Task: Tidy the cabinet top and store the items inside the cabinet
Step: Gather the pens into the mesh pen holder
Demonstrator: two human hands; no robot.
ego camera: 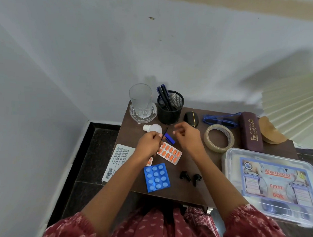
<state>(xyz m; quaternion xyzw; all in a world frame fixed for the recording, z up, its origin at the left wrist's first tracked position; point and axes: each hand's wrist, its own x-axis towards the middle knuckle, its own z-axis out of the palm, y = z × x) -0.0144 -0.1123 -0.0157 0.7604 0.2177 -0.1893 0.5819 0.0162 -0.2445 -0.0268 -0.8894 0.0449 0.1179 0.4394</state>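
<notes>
Clutter is spread over the brown cabinet top (195, 165): a glass (140, 100) and pen holder (169, 108) far, a tape roll (219, 138) and first-aid box (272, 182) right, blue tablets (156, 177) near. A thin black pen (164, 133) is pinched by the left hand (149, 144) above the orange strip (169, 153). The right hand (188, 135) hovers beside it, fingers loosely curled and apart. Bare wood is left around the earbuds (191, 177) by the near edge.

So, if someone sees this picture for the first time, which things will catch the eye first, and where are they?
Probably the two hands meeting over the middle of the cabinet top: the left hand pinches a thin dark pen, and the right hand hovers beside it with fingers loosely curled. Next come the bright blister packs just below, orange and blue. At the right edge lies the big clear first aid box.
</notes>
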